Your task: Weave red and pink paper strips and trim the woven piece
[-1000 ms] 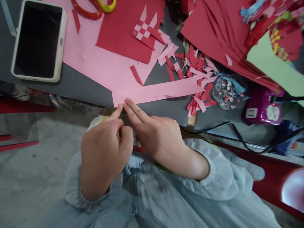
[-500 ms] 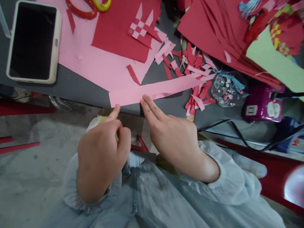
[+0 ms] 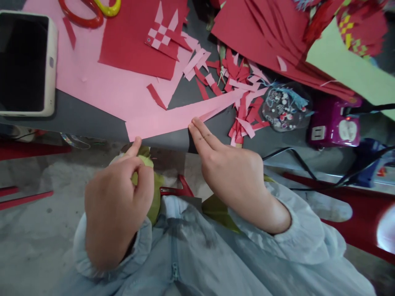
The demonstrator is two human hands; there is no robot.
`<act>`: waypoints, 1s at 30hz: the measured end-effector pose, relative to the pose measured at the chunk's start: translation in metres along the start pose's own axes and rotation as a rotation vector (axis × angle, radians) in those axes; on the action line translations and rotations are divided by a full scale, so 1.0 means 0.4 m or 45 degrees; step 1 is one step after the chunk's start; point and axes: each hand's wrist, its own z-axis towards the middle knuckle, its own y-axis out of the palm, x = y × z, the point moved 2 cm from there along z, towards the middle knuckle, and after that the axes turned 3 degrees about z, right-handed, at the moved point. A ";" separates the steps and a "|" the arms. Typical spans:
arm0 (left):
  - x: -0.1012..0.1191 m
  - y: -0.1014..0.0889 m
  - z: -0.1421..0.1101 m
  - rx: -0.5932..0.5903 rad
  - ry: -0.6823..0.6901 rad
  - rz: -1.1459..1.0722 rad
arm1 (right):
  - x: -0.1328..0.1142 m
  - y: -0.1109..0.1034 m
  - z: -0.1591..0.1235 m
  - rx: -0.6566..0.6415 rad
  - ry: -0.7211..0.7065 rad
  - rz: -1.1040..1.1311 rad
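Note:
A folded strip of pink paper [image 3: 173,119] lies along the table's near edge, its two layers parting slightly toward the right end. My left hand [image 3: 119,197] presses the strip's near left corner with a stretched index finger while its other fingers curl under, gripping nothing visible. Two outstretched fingers of my right hand [image 3: 231,176] rest on the strip's near edge, around its middle. Behind the strip lies a larger pink sheet [image 3: 92,90], partly covered by a red sheet [image 3: 129,45]. A woven red-and-pink paper fish [image 3: 160,37] sits on the red sheet.
Red and pink scraps [image 3: 240,78] are heaped beside a clear dish of beads [image 3: 284,109]. To the right are a purple socket block [image 3: 335,127] with a black cable [image 3: 305,164] and stacked red sheets [image 3: 262,37]. A phone-like device [image 3: 24,61] and scissors [image 3: 83,16] lie left.
My right fingers have slid rightward along the strip's near edge, away from my left hand. My left fingertip stays at the left corner. The view has shifted, so the table things appear farther left.

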 end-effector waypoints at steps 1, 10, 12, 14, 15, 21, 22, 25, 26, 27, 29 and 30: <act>0.000 -0.001 0.000 -0.004 -0.008 -0.002 | 0.004 0.002 -0.001 0.008 0.000 0.001; 0.003 -0.006 0.002 -0.024 -0.082 0.056 | 0.014 0.000 -0.009 -0.034 0.057 -0.012; 0.001 -0.005 0.003 -0.030 -0.085 0.066 | 0.016 -0.002 -0.009 -0.062 0.080 -0.017; 0.001 -0.004 0.005 -0.029 -0.084 0.068 | 0.019 -0.003 -0.010 -0.078 0.110 -0.024; 0.001 -0.004 0.006 -0.030 -0.083 0.068 | 0.022 -0.003 -0.010 -0.080 0.121 -0.026; 0.002 -0.005 0.008 -0.036 -0.096 0.095 | 0.030 -0.001 -0.012 -0.047 0.138 -0.012; 0.001 -0.004 0.007 -0.031 -0.103 0.105 | 0.031 -0.001 -0.012 -0.046 0.141 -0.010; -0.003 -0.001 0.005 -0.020 -0.137 0.126 | 0.033 -0.004 -0.010 -0.054 0.165 0.003; -0.003 0.000 0.005 -0.019 -0.141 0.127 | 0.034 -0.005 -0.009 -0.058 0.174 0.008; -0.004 0.002 0.006 -0.016 -0.138 0.127 | 0.035 -0.006 -0.008 -0.060 0.181 0.015; -0.005 0.002 0.007 0.008 -0.122 0.115 | 0.038 -0.007 -0.007 -0.065 0.191 0.032; -0.005 0.003 0.007 0.003 -0.109 0.100 | 0.039 -0.008 -0.006 -0.066 0.199 0.039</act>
